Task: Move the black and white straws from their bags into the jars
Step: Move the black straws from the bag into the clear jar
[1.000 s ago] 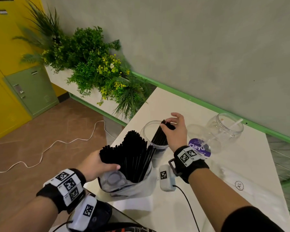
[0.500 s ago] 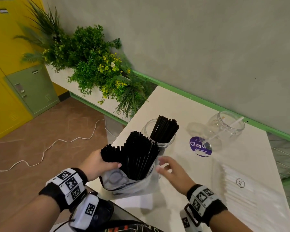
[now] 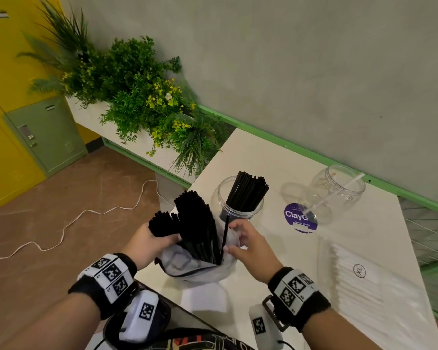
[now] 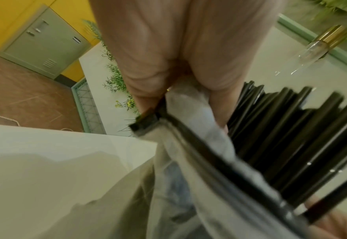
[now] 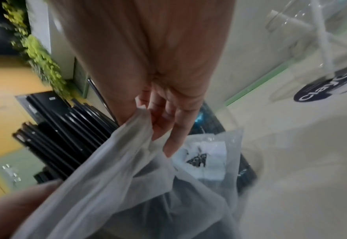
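A translucent bag (image 3: 187,269) full of black straws (image 3: 195,223) stands upright at the white table's near left edge. My left hand (image 3: 152,241) grips the bag's left rim (image 4: 180,116) beside the straws (image 4: 291,137). My right hand (image 3: 243,245) pinches the bag's right rim (image 5: 141,122) next to one loose black straw (image 3: 225,236). Just behind stands a clear jar (image 3: 238,200) with a bundle of black straws in it. Farther right a second clear jar (image 3: 339,190) holds one white straw (image 3: 334,195). A flat bag of white straws (image 3: 364,294) lies at the right.
A purple round sticker (image 3: 300,219) and a clear lid (image 3: 292,192) lie between the two jars. A planter of green plants (image 3: 142,97) stands beyond the table's left end. Green and yellow lockers (image 3: 46,132) and a white cable (image 3: 86,213) are on the floor side.
My right hand left the black-straw jar, where it set a bundle, came back toward me and took hold of the bag's right rim. The left hand kept its grip on the bag.
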`<state>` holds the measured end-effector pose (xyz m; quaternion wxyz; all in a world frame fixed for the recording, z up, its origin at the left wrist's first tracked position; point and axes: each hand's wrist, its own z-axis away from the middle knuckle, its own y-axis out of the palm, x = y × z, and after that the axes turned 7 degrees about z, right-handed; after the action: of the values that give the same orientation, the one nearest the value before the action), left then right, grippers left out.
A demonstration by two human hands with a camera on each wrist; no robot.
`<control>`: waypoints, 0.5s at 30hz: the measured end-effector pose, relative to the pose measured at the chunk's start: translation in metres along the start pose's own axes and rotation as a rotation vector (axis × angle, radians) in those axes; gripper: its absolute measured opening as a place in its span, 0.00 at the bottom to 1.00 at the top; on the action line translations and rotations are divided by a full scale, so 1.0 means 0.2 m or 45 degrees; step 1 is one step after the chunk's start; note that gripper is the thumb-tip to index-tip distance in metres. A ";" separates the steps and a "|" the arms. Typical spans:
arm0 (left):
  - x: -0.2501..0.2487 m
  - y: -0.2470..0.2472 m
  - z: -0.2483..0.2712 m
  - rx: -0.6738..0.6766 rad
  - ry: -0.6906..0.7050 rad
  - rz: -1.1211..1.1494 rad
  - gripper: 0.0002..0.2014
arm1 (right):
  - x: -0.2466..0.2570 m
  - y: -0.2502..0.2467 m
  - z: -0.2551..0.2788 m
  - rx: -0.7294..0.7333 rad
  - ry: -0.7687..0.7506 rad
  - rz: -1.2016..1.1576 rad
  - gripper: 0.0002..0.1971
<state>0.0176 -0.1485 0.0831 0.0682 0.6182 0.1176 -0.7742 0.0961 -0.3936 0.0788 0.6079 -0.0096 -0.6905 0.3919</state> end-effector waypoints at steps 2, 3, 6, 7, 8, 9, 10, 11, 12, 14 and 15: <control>0.02 0.00 -0.01 0.003 -0.071 0.045 0.08 | -0.03 0.00 0.01 -0.005 0.028 0.064 0.22; 0.02 0.00 -0.02 -0.008 -0.115 0.092 0.10 | -0.04 0.01 0.01 -0.021 0.029 0.106 0.22; 0.02 0.00 -0.03 -0.006 -0.212 0.251 0.17 | -0.06 0.01 0.05 -0.078 -0.102 0.281 0.24; 0.02 -0.01 -0.03 0.013 -0.235 0.287 0.21 | -0.06 0.01 0.06 -0.066 -0.158 0.334 0.29; 0.01 -0.01 -0.03 0.038 -0.246 0.304 0.24 | -0.05 0.01 0.08 -0.029 -0.193 0.367 0.34; 0.01 -0.01 -0.02 0.064 -0.249 0.303 0.27 | -0.05 0.01 0.08 0.021 -0.207 0.385 0.38; 0.01 -0.02 -0.02 0.093 -0.252 0.291 0.30 | -0.04 0.01 0.08 0.071 -0.203 0.396 0.41; 0.00 -0.01 -0.02 0.123 -0.255 0.289 0.33 | -0.03 0.01 0.08 0.111 -0.193 0.399 0.43; 0.00 -0.01 -0.02 0.148 -0.257 0.300 0.35 | -0.03 0.02 0.07 0.153 -0.179 0.399 0.43; 0.00 -0.01 -0.01 0.195 -0.248 0.327 0.37 | -0.02 0.02 0.05 0.224 -0.139 0.397 0.46; 0.00 0.00 -0.01 0.217 -0.246 0.327 0.38 | -0.03 0.02 0.04 0.239 -0.124 0.399 0.47</control>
<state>0.0194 -0.1471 0.0829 0.1250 0.5543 -0.0353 -0.8221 0.0876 -0.3975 0.0721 0.5035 -0.0412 -0.6697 0.5444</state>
